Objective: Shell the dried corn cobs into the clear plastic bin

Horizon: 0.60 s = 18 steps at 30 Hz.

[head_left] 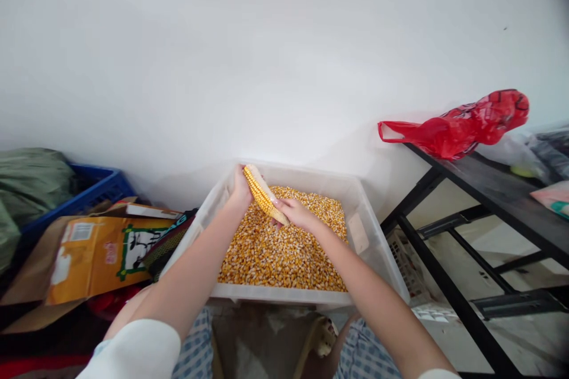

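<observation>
A clear plastic bin (377, 249) stands in front of me against the white wall, holding a deep layer of loose yellow corn kernels (284, 254). Over the bin I hold a corn cob (264, 194) at a slant, partly stripped. My left hand (240, 189) grips its upper far end. My right hand (297, 213) holds its lower near end, fingers curled under it just above the kernels.
An orange cardboard box (89, 254) lies open at the left, beside a blue crate (95, 189) with green cloth (31, 180). A black metal table (471, 174) at the right carries a red plastic bag (466, 124). My knees in checked fabric (364, 355) sit under the bin.
</observation>
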Each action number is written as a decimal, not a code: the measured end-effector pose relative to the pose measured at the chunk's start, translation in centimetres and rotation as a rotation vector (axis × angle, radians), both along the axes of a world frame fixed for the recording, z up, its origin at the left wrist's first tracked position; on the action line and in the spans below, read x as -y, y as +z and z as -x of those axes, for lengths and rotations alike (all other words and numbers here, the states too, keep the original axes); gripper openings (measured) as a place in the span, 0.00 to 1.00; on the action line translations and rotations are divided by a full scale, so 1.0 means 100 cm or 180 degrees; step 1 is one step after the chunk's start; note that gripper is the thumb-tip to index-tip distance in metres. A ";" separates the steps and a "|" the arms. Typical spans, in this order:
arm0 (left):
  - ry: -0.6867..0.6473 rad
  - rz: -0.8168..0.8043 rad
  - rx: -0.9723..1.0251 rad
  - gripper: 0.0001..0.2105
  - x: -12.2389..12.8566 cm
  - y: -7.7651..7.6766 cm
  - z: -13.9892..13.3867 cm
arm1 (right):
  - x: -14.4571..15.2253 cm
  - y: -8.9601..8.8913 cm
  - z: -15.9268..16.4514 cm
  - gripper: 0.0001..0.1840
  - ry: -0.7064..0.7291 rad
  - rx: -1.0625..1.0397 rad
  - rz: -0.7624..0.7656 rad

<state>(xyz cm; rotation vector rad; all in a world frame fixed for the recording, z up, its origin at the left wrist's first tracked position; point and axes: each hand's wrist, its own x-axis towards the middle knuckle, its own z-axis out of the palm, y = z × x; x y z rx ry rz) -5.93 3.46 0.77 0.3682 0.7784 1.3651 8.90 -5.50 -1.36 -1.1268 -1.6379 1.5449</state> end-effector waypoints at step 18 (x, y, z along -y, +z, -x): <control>-0.0583 0.0029 0.0460 0.17 0.012 0.007 -0.014 | 0.009 0.011 0.007 0.26 -0.0389 -0.0439 0.0204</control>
